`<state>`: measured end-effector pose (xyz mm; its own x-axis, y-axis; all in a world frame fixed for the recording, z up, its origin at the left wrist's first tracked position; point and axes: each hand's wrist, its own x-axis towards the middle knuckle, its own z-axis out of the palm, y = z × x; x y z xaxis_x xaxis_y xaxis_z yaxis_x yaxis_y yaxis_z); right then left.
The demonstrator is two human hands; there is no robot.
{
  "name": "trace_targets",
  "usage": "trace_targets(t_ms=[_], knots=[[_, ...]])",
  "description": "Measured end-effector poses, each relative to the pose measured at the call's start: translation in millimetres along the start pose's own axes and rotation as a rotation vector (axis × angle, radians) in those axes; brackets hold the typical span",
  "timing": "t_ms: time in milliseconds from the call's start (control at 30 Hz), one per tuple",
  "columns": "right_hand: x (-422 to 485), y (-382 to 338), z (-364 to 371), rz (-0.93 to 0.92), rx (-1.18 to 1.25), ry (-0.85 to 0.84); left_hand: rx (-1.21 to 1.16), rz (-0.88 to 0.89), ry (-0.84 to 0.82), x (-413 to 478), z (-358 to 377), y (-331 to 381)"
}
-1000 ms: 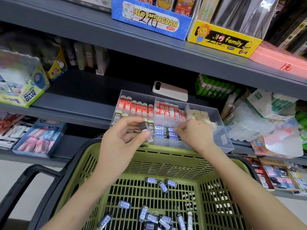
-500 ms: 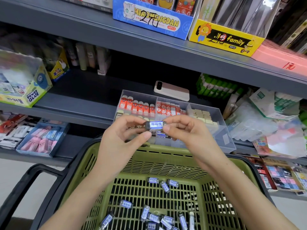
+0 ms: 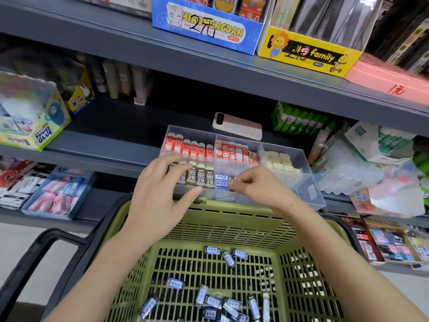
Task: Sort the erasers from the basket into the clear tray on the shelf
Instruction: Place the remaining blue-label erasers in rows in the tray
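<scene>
A clear tray [image 3: 310, 190] with several compartments sits at the shelf's front edge, holding red, brown 2B, cream and blue-labelled erasers. My right hand [image 3: 257, 188] pinches a blue-labelled eraser [image 3: 222, 183] down in the middle front compartment. Just left of it, my left hand [image 3: 160, 198] hovers in front of the 2B erasers with fingers relaxed and nothing in it. Below both hands is the green basket [image 3: 232, 213]. Several loose blue-labelled erasers [image 3: 216, 300] lie on its floor.
A pink phone [image 3: 236, 125] lies on the shelf behind the tray. Glue boxes [image 3: 30, 126] stand at the left, green glue sticks [image 3: 299, 119] and plastic packs at the right. The basket's black handle [image 3: 34, 256] sticks out at lower left.
Both hands held one eraser between them in front of the tray. My left hand has let go, and my right hand has carried the eraser down into the middle front compartment.
</scene>
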<state>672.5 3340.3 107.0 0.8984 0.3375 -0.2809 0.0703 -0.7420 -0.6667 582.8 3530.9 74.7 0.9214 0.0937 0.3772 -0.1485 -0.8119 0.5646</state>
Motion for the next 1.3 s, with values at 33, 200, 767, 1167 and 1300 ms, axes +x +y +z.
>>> trace_targets(t_ms=[33, 200, 767, 1167, 1300], knots=[[-2, 0, -1, 0.002, -0.025, -0.013, 0.009, 0.004, -0.003, 0, 0, 0], [-14, 2, 6, -0.162, -0.347, 0.019, 0.006, 0.001, 0.054, 0, -1, 1], [-61, 164, 113, 0.083, -0.329, 0.107, 0.263, 0.025, -0.821, -76, 71, -24], [-40, 192, 159, 0.045, -0.583, 0.143, 0.265, -0.126, -0.883, -128, 136, -71], [-43, 190, 151, 0.097, -0.37, 0.099, -0.138, -0.524, -0.706, -128, 142, -54]])
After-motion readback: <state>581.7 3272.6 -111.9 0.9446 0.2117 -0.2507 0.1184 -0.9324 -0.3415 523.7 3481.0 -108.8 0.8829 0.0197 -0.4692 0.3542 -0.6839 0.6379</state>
